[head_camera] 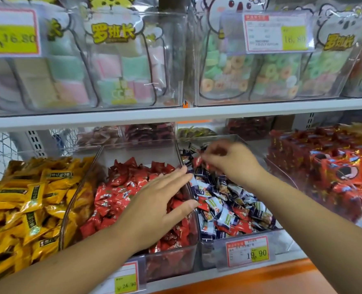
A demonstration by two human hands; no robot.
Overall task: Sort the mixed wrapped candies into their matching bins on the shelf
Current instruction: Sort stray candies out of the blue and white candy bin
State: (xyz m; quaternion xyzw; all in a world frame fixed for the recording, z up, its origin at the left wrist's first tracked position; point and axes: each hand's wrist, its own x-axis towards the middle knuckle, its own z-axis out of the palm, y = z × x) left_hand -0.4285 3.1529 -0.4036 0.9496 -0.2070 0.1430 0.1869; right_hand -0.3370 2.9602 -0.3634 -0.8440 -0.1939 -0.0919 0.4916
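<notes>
Head view: you are looking down at the lower shelf, with both your forearms reaching in.
Red wrapped candy [197, 161]: pinched at your right fingertips and held above the rear half of the mixed bin. It is motion-blurred, so its print cannot be read.
Right grip [231, 160]: fingers curled, grasping that red candy, with the wrist above the bin's right side.
Mixed bin [218, 137]: a clear plastic bin holding dark-blue-and-white candies [224, 209] with red ones scattered among them.
Left grip [154, 200]: released, palm down and fingers straight. It lies over the right side of the red-candy bin, fingertips at the wall between the two bins and thumb pointing towards the mixed bin. You cannot tell whether the palm touches the candies.
Red-candy bin [171, 259]: a clear bin just left of the mixed bin, filled with red wrapped candies.
Price tags: one reading 19.90 [248, 252] sits on the front of the mixed bin, and one reading 24.90 [126, 279] on the red-candy bin.
Yellow packets [27, 198]: heaped at the far left.
Red cartoon packets [335, 166]: stacked to the right of the mixed bin.
Upper shelf [175, 115]: carries bags of pastel marshmallows [116, 66] and bags of ring gummies [235, 71].
</notes>
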